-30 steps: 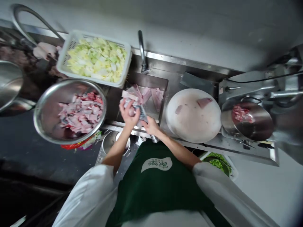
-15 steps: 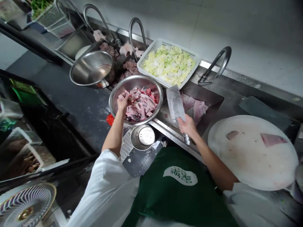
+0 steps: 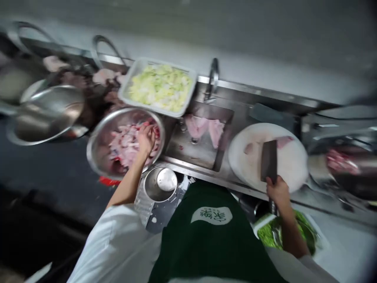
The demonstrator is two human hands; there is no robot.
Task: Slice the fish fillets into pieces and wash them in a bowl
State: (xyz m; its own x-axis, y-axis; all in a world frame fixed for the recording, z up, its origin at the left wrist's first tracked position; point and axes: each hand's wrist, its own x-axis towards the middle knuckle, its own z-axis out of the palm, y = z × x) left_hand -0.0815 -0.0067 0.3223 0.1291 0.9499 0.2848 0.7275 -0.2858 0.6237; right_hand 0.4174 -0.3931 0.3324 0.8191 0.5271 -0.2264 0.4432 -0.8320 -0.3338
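The left hand (image 3: 146, 138) is pressing into cut meat (image 3: 125, 147) in the steel bowl (image 3: 97, 153); grip blurred, cannot tell. Meat looking soft, slippery: scoop from under. The right hand (image 3: 277, 192) is clamping the cleaver (image 3: 269, 160) handle, blade over the round board (image 3: 291, 165) ahead of the grip.

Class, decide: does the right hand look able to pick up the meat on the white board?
Probably not as it stands: the right hand grips the cleaver, its blade over the board beside the meat. Otherwise the way looks free.

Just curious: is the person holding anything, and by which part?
The right hand holds a cleaver by its handle. The left hand rests on meat in a bowl; a hold cannot be told.
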